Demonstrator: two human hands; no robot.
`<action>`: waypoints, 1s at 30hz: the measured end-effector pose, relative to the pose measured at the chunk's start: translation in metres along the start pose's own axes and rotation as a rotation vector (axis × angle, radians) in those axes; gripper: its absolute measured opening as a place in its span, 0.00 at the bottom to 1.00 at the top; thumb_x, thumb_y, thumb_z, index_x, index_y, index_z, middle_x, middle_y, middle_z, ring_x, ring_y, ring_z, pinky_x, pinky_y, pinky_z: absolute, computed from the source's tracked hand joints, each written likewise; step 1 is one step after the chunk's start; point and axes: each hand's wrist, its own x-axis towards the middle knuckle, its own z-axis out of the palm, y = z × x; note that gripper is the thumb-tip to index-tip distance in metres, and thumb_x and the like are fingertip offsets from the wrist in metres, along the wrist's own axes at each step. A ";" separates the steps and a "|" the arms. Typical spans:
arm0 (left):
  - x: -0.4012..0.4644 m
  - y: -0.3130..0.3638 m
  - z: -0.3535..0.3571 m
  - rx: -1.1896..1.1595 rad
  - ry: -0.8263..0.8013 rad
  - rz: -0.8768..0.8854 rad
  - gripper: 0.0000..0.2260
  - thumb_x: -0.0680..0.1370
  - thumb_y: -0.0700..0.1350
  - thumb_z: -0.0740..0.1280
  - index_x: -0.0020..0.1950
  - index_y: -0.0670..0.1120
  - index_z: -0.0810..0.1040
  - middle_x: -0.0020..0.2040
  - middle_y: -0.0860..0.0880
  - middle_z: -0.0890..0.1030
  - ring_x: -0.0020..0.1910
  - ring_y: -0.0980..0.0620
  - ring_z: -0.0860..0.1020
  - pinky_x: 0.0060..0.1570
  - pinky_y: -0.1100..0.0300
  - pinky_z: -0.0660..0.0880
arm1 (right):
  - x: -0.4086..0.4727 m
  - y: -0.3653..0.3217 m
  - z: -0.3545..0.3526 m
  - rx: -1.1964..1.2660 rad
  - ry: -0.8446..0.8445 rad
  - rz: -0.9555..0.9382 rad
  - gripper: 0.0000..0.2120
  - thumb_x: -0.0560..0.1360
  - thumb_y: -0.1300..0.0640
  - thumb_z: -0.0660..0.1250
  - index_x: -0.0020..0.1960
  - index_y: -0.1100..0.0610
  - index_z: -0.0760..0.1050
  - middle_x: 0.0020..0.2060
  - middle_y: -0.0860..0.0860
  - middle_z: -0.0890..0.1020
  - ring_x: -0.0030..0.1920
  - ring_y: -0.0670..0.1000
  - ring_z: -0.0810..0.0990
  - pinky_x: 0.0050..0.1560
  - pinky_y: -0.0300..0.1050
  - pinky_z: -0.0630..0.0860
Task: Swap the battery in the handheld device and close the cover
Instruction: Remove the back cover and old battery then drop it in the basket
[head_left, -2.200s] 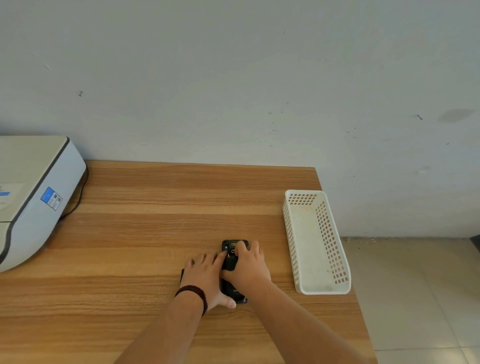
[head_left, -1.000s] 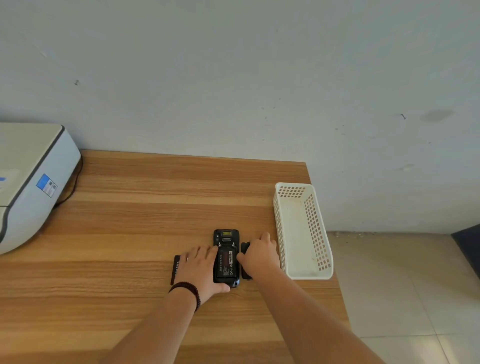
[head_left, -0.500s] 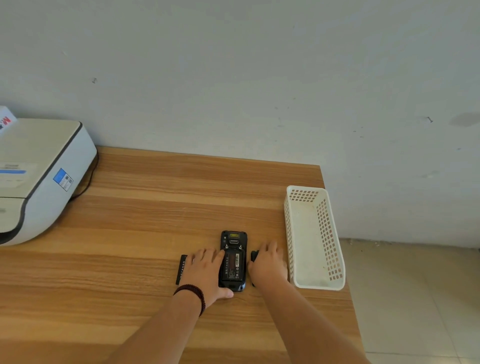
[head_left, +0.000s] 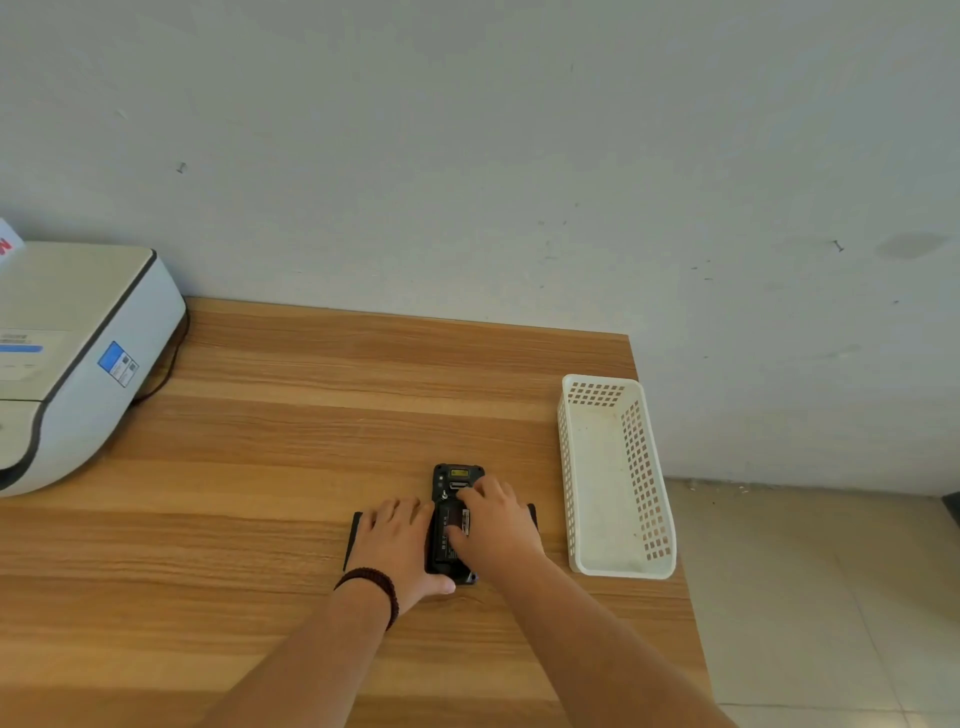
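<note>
— Black plastic back up, the handheld device (head_left: 453, 519) lies on the wooden table (head_left: 291, 415) between my 2 hands. How far along?

— Cover's off, I judge: the battery label (head_left: 462, 519) shows in the open bay.

— And your hands?

— My left hand (head_left: 400, 545) rests flat against the device's side, steadying it. My right hand (head_left: 498, 525) has curled fingertips on the battery, seemingly to pry it out.

— What's left?

— Old battery out, the new one in, cover shut. A dark piece (head_left: 353, 532) lies left, another (head_left: 531, 512) right.
</note>
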 end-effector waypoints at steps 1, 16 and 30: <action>0.000 -0.001 0.000 0.002 -0.002 -0.002 0.39 0.64 0.69 0.68 0.70 0.54 0.63 0.68 0.54 0.68 0.68 0.50 0.63 0.68 0.51 0.59 | -0.001 -0.002 0.002 -0.011 -0.023 -0.027 0.21 0.77 0.46 0.63 0.67 0.53 0.70 0.65 0.51 0.70 0.64 0.54 0.68 0.64 0.52 0.69; 0.002 -0.003 -0.001 0.035 -0.035 0.001 0.38 0.66 0.67 0.69 0.71 0.52 0.63 0.69 0.53 0.67 0.69 0.49 0.62 0.67 0.51 0.59 | -0.004 0.003 0.011 -0.237 -0.158 -0.245 0.24 0.76 0.55 0.65 0.72 0.56 0.67 0.72 0.55 0.63 0.69 0.57 0.63 0.65 0.52 0.70; 0.009 -0.006 0.000 0.065 -0.087 0.044 0.40 0.64 0.69 0.69 0.71 0.52 0.64 0.69 0.54 0.68 0.69 0.49 0.62 0.68 0.50 0.58 | 0.004 0.000 0.006 -0.212 -0.124 -0.227 0.18 0.76 0.58 0.62 0.66 0.58 0.69 0.60 0.55 0.75 0.61 0.56 0.71 0.56 0.51 0.75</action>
